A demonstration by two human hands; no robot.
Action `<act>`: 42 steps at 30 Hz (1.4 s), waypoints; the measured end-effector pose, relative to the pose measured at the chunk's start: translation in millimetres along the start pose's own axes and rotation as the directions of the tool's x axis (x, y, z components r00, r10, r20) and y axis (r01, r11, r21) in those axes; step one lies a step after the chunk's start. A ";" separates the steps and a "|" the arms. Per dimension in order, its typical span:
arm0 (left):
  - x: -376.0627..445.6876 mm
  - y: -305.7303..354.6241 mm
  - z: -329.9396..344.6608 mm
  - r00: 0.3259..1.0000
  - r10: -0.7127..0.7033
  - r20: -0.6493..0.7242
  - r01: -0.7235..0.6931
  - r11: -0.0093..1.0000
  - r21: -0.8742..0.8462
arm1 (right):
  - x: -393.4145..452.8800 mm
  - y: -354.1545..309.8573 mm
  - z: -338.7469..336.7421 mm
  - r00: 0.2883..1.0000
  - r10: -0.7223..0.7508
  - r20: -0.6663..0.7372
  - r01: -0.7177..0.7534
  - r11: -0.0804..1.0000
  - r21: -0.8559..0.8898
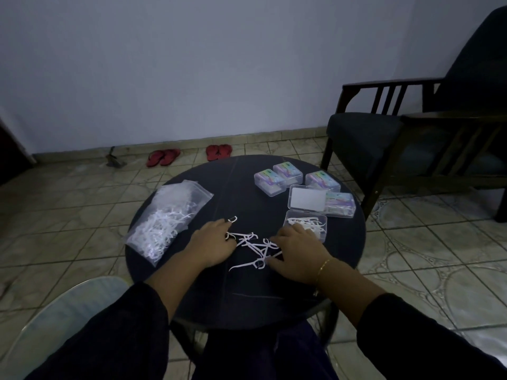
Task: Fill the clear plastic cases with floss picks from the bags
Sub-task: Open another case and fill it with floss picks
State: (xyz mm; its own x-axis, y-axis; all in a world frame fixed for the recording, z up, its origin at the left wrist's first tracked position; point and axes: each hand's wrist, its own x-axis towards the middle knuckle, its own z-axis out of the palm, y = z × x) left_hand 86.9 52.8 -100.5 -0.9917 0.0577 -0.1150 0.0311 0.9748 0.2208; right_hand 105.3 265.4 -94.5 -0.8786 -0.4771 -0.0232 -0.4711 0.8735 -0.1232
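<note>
Both hands, left hand (212,244) and right hand (295,252), lie flat with fingers spread around loose floss picks (253,246) on the table (247,297).
Open case (307,224) is part-filled; bag (167,219) is full; closed cases (270,182) sit behind.

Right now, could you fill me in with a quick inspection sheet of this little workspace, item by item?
Surface: round dark table, dimly lit.
Job's things: bag of floss picks on the left; loose floss picks between the hands; open case partly filled, its lid behind it; four closed cases at the far right.
Clutter: nothing seen.
Hands: left hand and right hand rest on the table, fingers touching the loose picks; whether they pinch any is unclear.
Cables: nothing seen.
Surroundings: tiled floor, dark armchair on the right, two pairs of red sandals by the wall.
</note>
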 end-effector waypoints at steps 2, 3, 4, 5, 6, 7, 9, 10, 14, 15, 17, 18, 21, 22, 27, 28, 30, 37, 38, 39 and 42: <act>-7.9 -3.3 2.9 0.999 -0.012 0.045 0.013 0.999 -0.034 | -0.6 -6.8 4.3 0.994 0.059 0.087 -0.058 0.998 -0.017; -11.2 -4.2 5.3 0.999 -0.007 0.049 0.008 0.999 -0.036 | -0.4 -9.0 6.7 0.990 0.083 0.117 -0.080 0.996 -0.027; -14.2 -5.1 8.2 0.999 0.001 0.045 0.001 0.999 -0.035 | -0.2 -10.8 9.4 0.986 0.102 0.129 -0.100 0.995 -0.026; -16.2 -5.8 11.3 0.999 0.011 0.039 -0.009 0.999 -0.040 | 0.3 -12.4 11.6 0.985 0.117 0.125 -0.117 0.993 -0.008; -17.8 -6.0 14.2 0.999 0.024 0.035 -0.022 0.998 -0.051 | 0.9 -14.0 13.6 0.986 0.127 0.109 -0.130 0.991 0.017; -19.3 -5.4 16.7 0.999 0.045 0.030 -0.043 0.997 -0.064 | 1.3 -15.7 14.7 0.988 0.131 0.086 -0.135 0.990 0.041; -21.6 -3.1 21.6 0.995 0.098 0.009 -0.097 0.992 -0.082 | 2.0 -19.9 15.2 0.991 0.121 0.049 -0.124 0.990 0.071; -22.5 -1.5 23.4 0.993 0.120 -0.006 -0.120 0.988 -0.097 | 2.2 -22.1 14.7 0.993 0.112 0.046 -0.116 0.990 0.080; -20.6 0.7 26.7 0.983 0.167 -0.078 -0.179 0.965 -0.190 | 3.3 -24.5 14.6 0.994 0.108 0.036 -0.111 0.989 0.096; -20.2 1.1 26.6 0.979 0.177 -0.100 -0.194 0.960 -0.200 | 3.3 -23.8 15.1 0.992 0.124 0.028 -0.127 0.987 0.099; -20.3 2.8 27.7 0.967 0.196 -0.161 -0.229 0.948 -0.223 | 2.4 -23.1 16.5 0.983 0.181 0.021 -0.183 0.978 0.104; -21.1 4.2 29.2 0.962 0.196 -0.192 -0.240 0.941 -0.239 | 2.2 -24.1 16.9 0.977 0.212 0.028 -0.214 0.971 0.105; -25.0 8.0 38.2 0.955 0.152 -0.256 -0.229 0.924 -0.306 | 5.0 -29.8 19.2 0.966 0.257 0.022 -0.258 0.962 0.091; -26.3 8.9 42.0 0.950 0.134 -0.283 -0.228 0.916 -0.330 | 6.8 -31.5 19.8 0.965 0.262 -0.001 -0.261 0.961 0.088; -31.7 12.4 47.2 0.930 0.094 -0.354 -0.221 0.916 -0.336 | 10.5 -32.6 15.1 0.960 0.280 -0.032 -0.279 0.960 0.024; -31.7 11.8 46.3 0.934 0.103 -0.343 -0.219 0.922 -0.319 | 10.0 -31.5 13.5 0.958 0.286 -0.016 -0.286 0.958 0.007; -32.0 10.1 42.4 0.943 0.116 -0.312 -0.212 0.932 -0.295 | 10.1 -26.2 11.7 0.948 0.315 0.042 -0.316 0.949 0.013; -21.5 15.2 24.5 0.998 0.006 -0.056 -0.017 0.979 -0.205 | 8.5 -5.8 7.8 0.935 0.318 0.159 -0.338 0.934 0.117; -19.5 18.1 19.9 1.000 -0.011 -0.016 0.008 0.987 -0.159 | 6.3 -7.2 7.2 0.949 0.301 0.092 -0.305 0.952 0.038; -16.9 21.6 14.4 0.999 -0.036 0.032 0.040 0.993 -0.113 | 3.2 -9.9 6.2 0.962 0.272 0.028 -0.270 0.961 -0.054; -11.5 26.7 6.3 0.983 -0.121 0.135 0.124 0.992 -0.019 | -1.0 -15.9 7.2 0.983 0.179 -0.051 -0.186 0.951 -0.246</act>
State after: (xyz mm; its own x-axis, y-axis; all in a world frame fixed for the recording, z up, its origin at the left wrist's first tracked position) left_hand 99.9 79.5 -99.3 -0.9621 -0.0316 -0.2707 -0.0946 0.9702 0.2229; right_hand 114.2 251.3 -99.6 -0.9515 -0.3075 0.0053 -0.3042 0.9435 0.1313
